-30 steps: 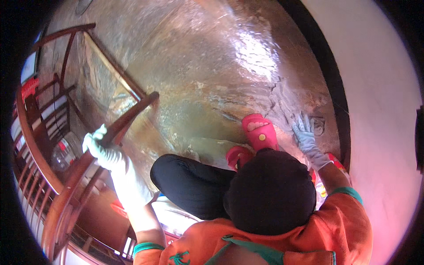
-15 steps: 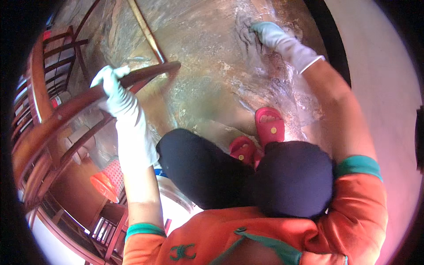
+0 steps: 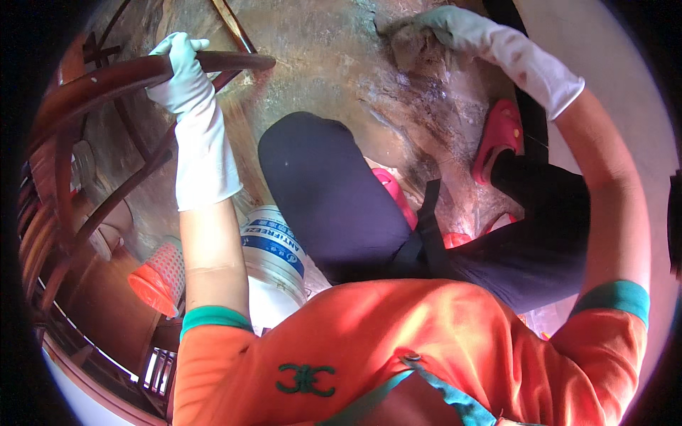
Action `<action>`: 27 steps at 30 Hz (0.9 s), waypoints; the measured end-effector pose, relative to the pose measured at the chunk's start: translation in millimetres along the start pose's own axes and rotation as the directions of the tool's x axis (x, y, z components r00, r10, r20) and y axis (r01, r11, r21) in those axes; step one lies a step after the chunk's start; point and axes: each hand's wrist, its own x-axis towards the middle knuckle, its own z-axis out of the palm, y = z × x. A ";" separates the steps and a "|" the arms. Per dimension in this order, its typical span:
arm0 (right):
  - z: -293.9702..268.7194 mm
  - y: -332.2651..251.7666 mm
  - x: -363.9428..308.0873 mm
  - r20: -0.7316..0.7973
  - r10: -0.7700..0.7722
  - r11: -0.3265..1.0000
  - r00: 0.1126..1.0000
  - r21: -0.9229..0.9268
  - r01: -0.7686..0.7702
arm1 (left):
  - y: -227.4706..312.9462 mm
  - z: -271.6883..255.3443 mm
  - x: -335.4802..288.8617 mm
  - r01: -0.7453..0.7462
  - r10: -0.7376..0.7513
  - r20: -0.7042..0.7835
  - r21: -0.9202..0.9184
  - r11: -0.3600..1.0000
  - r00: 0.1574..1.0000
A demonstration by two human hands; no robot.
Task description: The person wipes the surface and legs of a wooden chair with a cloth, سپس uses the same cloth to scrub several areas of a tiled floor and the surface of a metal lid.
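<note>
My left hand, in a pale rubber glove, is wrapped around the curved dark wooden chair arm at the left. On the far right, my right hand, gloved the same way, presses a crumpled grey-brown cloth against the mottled brown floor. Its fingertips are partly hidden in the cloth's folds. That arm is stretched well forward, and the cloth lies close to the dark strip along the wall.
A white bucket with blue bands stands beside my left knee. Left of it is a dotted basket with an orange-red liner. Pink slippers are on my feet. A pale wall with black skirting borders the right.
My right hand and the cloth have moved slightly right and farther forward. One foot has stepped out to the right, spreading my knees. More of the bucket shows. My left hand keeps its hold.
</note>
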 end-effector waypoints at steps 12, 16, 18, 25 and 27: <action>239.7 83.7 -126.7 -0.245 0.360 0.807 0.900 -0.403 -0.432 | -34.2 -18.7 13.6 0.002 -0.011 0.105 0.086 0.996 0.994; 288.6 34.4 -185.3 -0.111 0.251 0.907 0.962 -0.321 -0.274 | -28.9 -32.1 15.9 0.028 -0.058 0.147 0.199 0.980 0.987; 340.6 38.4 -235.2 -0.095 0.105 0.938 0.990 -0.321 -0.131 | -27.1 -26.6 17.4 -0.009 -0.027 0.176 0.201 0.979 0.984; 331.7 59.4 -168.2 0.465 -0.359 0.789 0.809 -0.312 0.530 | -17.0 -9.0 5.6 -0.050 0.043 0.063 0.120 0.992 0.997; 298.1 36.2 -89.1 0.444 -0.290 0.944 0.848 -0.014 0.330 | -19.1 -18.7 3.5 -0.048 0.043 0.040 0.129 0.990 0.998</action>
